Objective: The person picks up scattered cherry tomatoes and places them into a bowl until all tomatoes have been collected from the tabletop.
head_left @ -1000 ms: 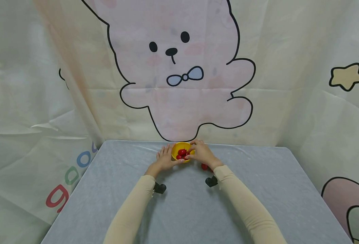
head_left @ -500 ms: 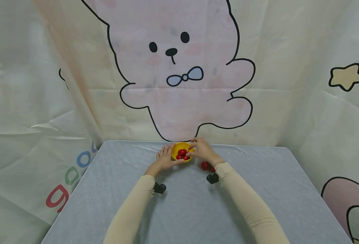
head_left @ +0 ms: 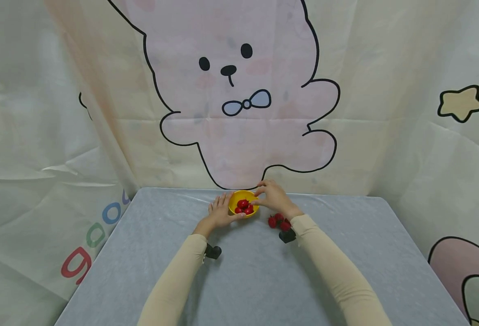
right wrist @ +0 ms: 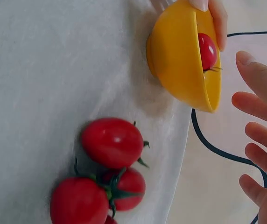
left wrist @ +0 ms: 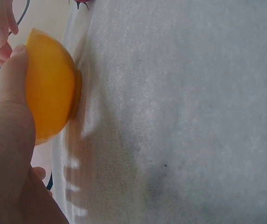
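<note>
A small yellow bowl (head_left: 242,195) stands near the far edge of the table with several red tomatoes (head_left: 243,204) in it. My left hand (head_left: 220,213) holds the bowl from the left, thumb along the near rim and fingers around the far side. To the right of the bowl, my right hand (head_left: 275,199) hovers with spread, loosely bent fingers and nothing in them. Its thumb tip is close to the rim. Below that hand, several more tomatoes (right wrist: 112,142) with green stems lie clustered on the cloth beside the bowl.
A grey cloth covers the table (head_left: 243,280). Its far edge meets a hanging curtain (head_left: 239,149) printed with a cartoon bear. Beyond that edge, a dark cable (right wrist: 217,149) shows in the right wrist view. Black camera mounts (head_left: 213,251) sit under both wrists.
My right hand has drawn back up and to the right, away from the bowl's inside. More of the loose tomatoes now show beside its wrist. The left hand and bowl stay put.
</note>
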A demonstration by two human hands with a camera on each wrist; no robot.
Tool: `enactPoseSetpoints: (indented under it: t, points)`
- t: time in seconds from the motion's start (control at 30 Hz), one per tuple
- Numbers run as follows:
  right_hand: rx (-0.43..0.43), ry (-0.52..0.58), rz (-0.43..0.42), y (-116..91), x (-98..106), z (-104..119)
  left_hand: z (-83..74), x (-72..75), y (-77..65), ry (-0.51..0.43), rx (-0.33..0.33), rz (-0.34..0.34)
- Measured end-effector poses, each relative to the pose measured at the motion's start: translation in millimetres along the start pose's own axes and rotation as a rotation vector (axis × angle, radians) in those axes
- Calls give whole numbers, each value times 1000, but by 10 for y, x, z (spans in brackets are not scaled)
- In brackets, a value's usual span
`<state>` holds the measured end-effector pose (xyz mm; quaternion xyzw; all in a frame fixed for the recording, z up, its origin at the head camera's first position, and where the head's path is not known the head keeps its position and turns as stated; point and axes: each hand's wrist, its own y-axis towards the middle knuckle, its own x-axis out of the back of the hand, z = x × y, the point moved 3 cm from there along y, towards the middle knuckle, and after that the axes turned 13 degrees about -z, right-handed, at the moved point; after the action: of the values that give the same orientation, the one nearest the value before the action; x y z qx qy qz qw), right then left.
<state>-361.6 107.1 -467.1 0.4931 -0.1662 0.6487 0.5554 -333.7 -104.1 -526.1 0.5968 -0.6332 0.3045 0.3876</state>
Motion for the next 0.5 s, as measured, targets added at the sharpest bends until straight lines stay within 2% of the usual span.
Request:
enactPoseSetpoints:
  t: [0.5]
  points:
    - [-19, -12, -47, -97, 249, -191, -2, 0, -7, -17, 8, -6]
